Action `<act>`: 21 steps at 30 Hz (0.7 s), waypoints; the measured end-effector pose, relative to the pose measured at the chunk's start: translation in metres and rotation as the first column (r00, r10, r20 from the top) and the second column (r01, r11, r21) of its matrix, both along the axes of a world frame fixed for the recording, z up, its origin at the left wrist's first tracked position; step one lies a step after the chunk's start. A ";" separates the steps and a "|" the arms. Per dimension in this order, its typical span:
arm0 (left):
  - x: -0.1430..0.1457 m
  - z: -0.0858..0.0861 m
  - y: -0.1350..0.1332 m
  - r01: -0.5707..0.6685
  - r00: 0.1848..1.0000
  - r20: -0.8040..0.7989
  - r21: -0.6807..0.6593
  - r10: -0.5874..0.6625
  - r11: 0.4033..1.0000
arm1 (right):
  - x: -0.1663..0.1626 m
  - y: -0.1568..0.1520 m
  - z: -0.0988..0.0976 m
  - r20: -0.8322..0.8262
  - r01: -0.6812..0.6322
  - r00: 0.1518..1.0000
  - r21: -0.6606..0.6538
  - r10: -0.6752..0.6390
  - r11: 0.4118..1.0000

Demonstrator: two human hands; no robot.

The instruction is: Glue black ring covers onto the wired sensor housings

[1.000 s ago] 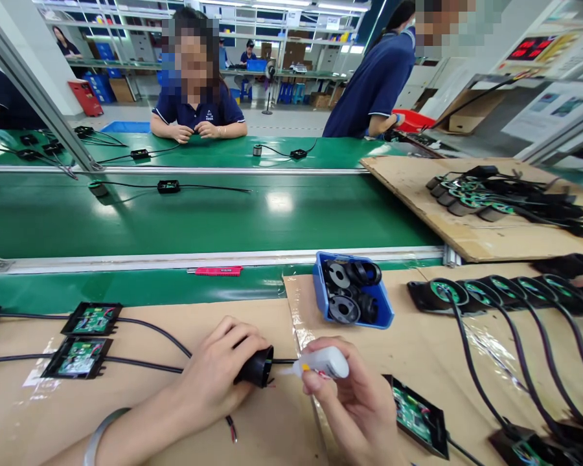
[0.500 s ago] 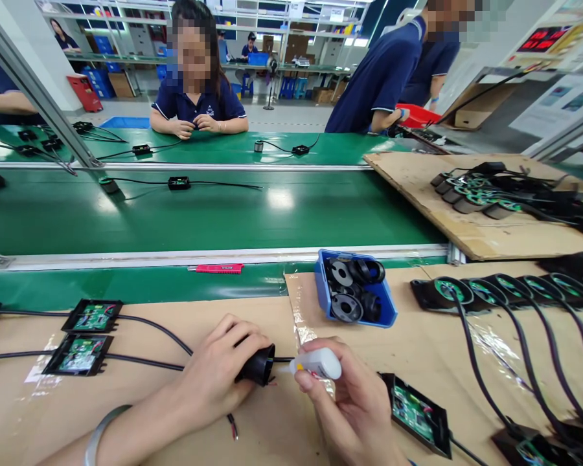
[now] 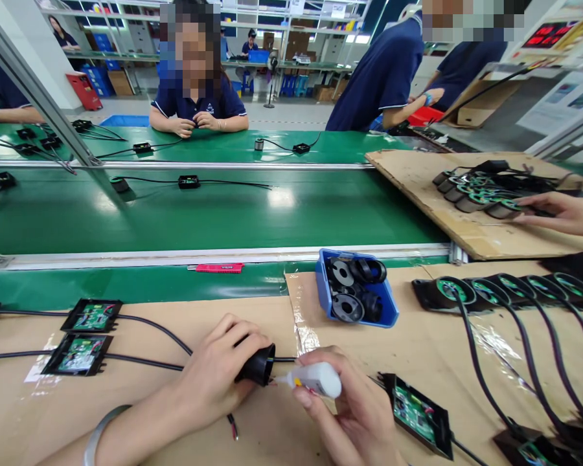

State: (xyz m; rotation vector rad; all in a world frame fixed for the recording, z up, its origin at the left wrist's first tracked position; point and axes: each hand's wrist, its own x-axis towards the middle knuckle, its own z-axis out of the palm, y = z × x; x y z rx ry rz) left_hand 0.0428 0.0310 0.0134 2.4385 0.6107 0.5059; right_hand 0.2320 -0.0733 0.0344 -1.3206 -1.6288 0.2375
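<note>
My left hand [image 3: 226, 362] is wrapped round a black cylindrical housing [image 3: 260, 366], its open end facing right. Between the fingers and thumb of my right hand [image 3: 350, 401] lies a small white squeeze bottle [image 3: 317, 379], its thin nozzle pointing left at the housing's rim. A black cable runs behind the bottle. Below my left hand a cable end [image 3: 233, 427] shows bare wires. Left of my hands lie two open black boxes with green circuit boards, one the nearer box [image 3: 78, 355]. Another open circuit box [image 3: 420, 414] sits right of my right hand.
A blue bin [image 3: 357, 288] holds black ring parts. A red cutter [image 3: 218, 268] lies near the conveyor [image 3: 223, 223]. At right stand several cabled round housings [image 3: 449, 291]. A co-worker's hand [image 3: 558, 212] touches parts on a cardboard sheet [image 3: 418, 194]; another person sits across.
The bottle's nozzle has tilted and come closer to the housing's rim. A co-worker's hand has entered at the right. The box on the conveyor has shifted slightly right.
</note>
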 end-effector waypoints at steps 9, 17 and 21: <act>-0.001 0.000 -0.001 0.010 1.000 0.019 -0.010 -0.010 1.000 | 0.003 -0.004 -0.006 0.041 -0.058 0.997 -0.034 0.059 0.998; 0.001 0.000 0.000 -0.069 0.994 0.076 -0.088 0.076 0.994 | 0.003 -0.011 -0.005 -0.360 0.112 0.927 -0.005 -0.106 0.994; 0.013 0.000 -0.005 -0.105 0.970 0.161 -0.410 0.185 0.906 | 0.001 -0.010 -0.001 -0.464 0.206 0.877 0.138 -0.121 0.969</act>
